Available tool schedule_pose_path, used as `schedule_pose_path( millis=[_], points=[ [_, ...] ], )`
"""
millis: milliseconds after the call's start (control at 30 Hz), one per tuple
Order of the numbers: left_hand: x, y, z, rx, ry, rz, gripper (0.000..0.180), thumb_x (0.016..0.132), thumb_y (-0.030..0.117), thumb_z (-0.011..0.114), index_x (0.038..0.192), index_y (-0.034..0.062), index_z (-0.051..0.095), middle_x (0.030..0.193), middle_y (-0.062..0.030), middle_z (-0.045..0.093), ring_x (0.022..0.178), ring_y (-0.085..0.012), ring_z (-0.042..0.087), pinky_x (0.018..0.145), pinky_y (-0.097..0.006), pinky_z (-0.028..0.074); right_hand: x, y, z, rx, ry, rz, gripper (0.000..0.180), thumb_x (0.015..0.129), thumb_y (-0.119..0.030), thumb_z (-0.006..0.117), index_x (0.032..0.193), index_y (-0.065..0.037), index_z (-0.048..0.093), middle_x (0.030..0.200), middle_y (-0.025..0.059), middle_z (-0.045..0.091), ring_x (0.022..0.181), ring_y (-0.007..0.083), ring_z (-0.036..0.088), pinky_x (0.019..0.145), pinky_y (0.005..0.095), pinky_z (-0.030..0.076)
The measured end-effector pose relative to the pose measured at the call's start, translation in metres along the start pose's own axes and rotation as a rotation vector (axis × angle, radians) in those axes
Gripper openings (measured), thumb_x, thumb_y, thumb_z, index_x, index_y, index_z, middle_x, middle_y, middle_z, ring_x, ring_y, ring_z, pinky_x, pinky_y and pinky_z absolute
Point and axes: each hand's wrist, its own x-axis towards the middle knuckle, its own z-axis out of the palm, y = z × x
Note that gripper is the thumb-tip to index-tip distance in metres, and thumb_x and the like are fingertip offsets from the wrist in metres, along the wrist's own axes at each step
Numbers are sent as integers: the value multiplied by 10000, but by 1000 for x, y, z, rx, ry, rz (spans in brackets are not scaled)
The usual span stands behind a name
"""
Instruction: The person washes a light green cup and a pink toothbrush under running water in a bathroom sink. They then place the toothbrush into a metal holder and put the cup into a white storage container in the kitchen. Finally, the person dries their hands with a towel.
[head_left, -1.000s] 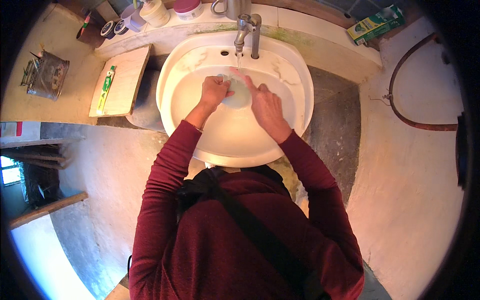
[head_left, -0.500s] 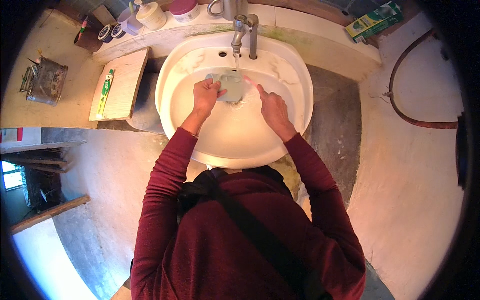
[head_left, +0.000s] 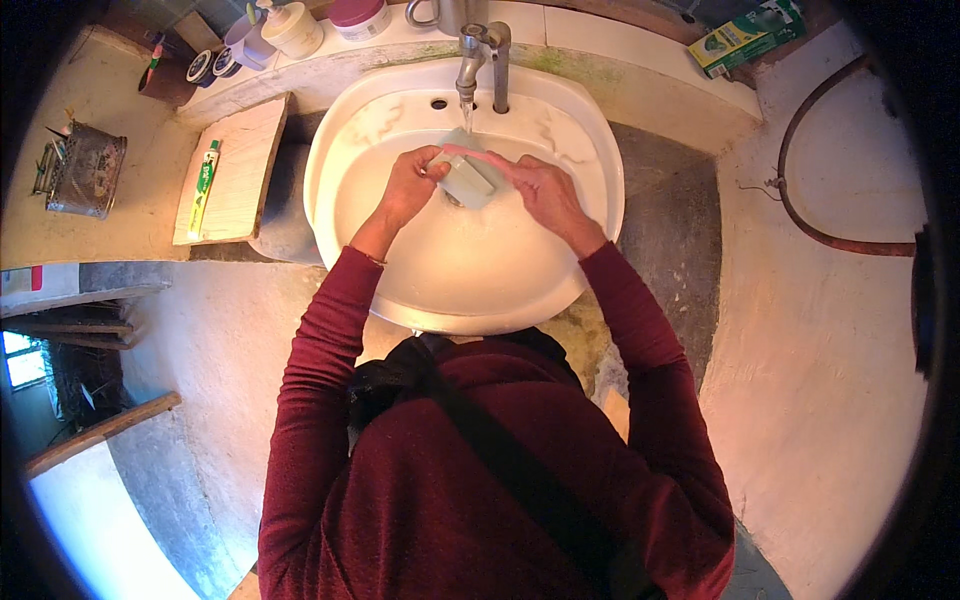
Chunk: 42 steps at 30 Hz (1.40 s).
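The left hand (head_left: pixel 406 186) is gripping a pale cup (head_left: pixel 468 184), apparently steadying it for the pink stick (head_left: pixel 480 156) the right hand (head_left: pixel 550 198) is holding.

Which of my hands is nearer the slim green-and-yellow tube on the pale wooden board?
Left. Your left hand is over the white oval ceramic sink, to the right of the tube; your right hand is also over the sink, farther right.

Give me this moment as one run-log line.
left hand: holding pale green container | right hand: close beside it | tap: running | container position: over sink
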Motion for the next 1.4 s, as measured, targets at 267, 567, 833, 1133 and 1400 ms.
schedule_pose_path(
  millis=[267,567,833,1133,1400],
  points=[
    [12,-7,0,175,-90,92,98,816,74,618,867,-8,630,710,-7,592,671,-83,503,633,-258,432,6,20,3,135,2,-111,513,745,85,509,1139,-226,617,703,76,518,641,219,516,630,305,438],
    [21,13,-8,216,-92,48,124,839,99,611,883,-15,630,768,17,592,725,-61,492,690,-229,417,16,45,11,288,129,-98,451,752,70,506,1092,-192,645,663,90,502,614,225,509,584,320,420],
    [28,20,-15,118,-85,76,116,828,75,607,881,-25,634,730,21,575,689,-62,472,651,-227,408,25,50,15,418,117,-61,434,791,81,499,1092,-195,644,676,42,488,625,158,479,607,261,412],
    [31,20,-11,42,-76,74,110,831,66,596,877,-29,627,728,24,561,694,-59,469,654,-223,399,28,43,11,486,148,-30,461,773,80,516,1087,-231,648,682,44,501,635,160,500,617,249,415],
    [32,21,-15,109,-124,67,120,840,75,598,907,-21,625,747,28,571,695,-64,473,665,-220,402,29,53,4,440,119,-1,425,787,49,518,1074,-234,654,679,63,519,642,181,515,606,279,426]
  ],
)
